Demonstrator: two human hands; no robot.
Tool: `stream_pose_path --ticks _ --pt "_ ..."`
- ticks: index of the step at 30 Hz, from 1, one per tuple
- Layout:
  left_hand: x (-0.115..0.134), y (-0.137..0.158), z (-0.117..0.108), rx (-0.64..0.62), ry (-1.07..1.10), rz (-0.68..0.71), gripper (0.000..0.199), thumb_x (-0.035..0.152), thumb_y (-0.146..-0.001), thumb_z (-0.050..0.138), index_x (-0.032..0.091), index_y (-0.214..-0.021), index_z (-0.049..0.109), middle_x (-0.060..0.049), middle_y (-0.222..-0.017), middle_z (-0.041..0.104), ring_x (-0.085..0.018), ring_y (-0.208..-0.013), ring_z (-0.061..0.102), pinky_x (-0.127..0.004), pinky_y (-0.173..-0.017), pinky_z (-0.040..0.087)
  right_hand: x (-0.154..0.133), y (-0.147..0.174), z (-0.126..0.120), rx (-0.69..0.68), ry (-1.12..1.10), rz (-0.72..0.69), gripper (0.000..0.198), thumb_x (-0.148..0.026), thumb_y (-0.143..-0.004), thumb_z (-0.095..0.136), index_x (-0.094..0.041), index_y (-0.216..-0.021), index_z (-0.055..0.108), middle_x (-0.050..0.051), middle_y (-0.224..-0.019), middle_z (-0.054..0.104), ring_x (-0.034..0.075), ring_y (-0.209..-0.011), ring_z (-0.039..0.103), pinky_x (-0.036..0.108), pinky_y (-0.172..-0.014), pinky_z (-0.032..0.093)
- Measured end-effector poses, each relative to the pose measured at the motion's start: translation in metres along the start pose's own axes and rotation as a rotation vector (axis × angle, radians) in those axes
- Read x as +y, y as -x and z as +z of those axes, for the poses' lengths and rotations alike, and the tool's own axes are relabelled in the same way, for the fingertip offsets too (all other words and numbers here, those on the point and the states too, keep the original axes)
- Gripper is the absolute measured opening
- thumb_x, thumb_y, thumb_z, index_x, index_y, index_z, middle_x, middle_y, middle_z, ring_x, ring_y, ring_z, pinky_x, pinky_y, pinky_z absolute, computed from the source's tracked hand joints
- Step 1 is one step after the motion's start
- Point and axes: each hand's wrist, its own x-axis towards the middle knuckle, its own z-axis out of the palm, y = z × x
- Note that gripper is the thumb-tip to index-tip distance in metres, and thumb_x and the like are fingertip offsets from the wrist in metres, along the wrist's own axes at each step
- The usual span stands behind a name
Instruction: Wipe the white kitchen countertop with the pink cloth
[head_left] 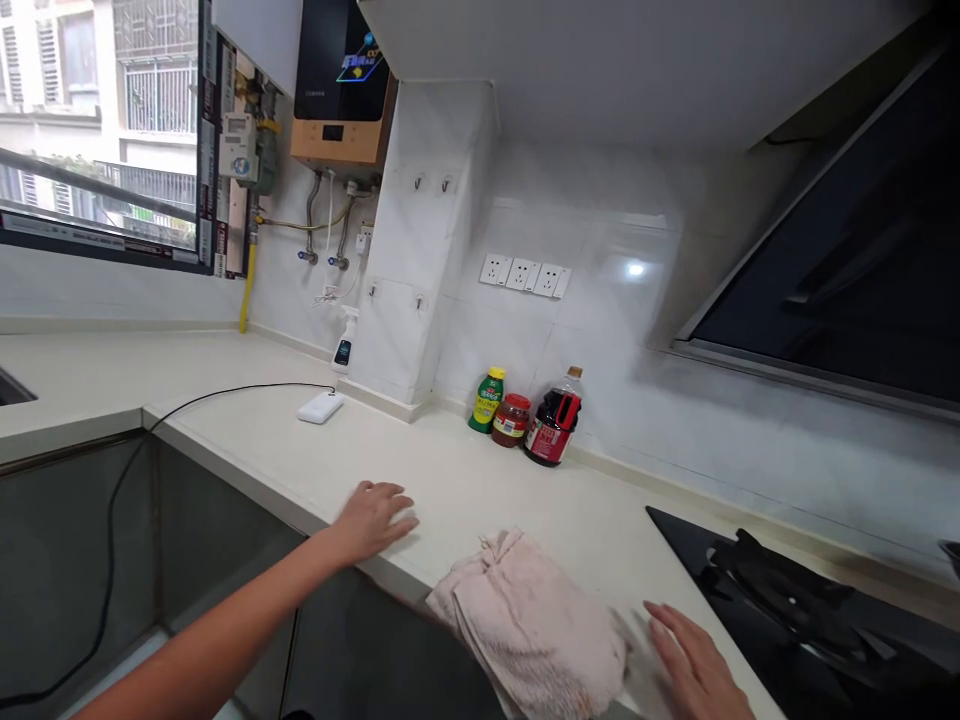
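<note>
Bench [442, 480] count: one crumpled pale-pink towelling cloth [536, 630], one green plastic bottle with yellow cap [486, 400], one brown jar with red lid [511, 422], one large dark bottle with red label [548, 440], one white spray bottle [346, 340], one flat white rectangular device [321, 407], one black hob [776, 660]. Wall count: three white socket plates [523, 275], four small hooks [418, 184], two blue-handled valves [338, 263]. Bare hands: two, one left hand [373, 520], one right hand [696, 662].
</note>
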Motion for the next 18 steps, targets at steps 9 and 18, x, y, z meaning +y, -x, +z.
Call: stream_pose_path --ticks 9,18 --pt "-0.017 0.008 0.001 0.005 -0.075 -0.122 0.042 0.057 -0.098 0.047 0.029 -0.118 0.071 -0.008 -0.133 0.066 -0.030 -0.126 0.055 -0.047 -0.100 0.042 -0.176 -0.035 0.042 -0.530 0.222 0.062 0.078 -0.074 -0.092 0.027 -0.026 -0.153 0.038 0.013 -0.163 0.024 0.044 -0.147 0.023 0.070 -0.114 0.021" --pt "-0.015 0.006 0.000 -0.011 -0.051 -0.017 0.038 0.052 -0.101 0.044 0.030 -0.118 0.069 -0.004 -0.133 0.066 -0.025 -0.124 0.056 -0.042 -0.099 0.041 -0.274 -0.051 0.093 -0.593 0.119 -0.257 0.069 -0.065 -0.098 0.026 -0.027 -0.156 0.028 0.012 -0.166 0.015 0.045 -0.149 0.009 0.066 -0.118 0.009"
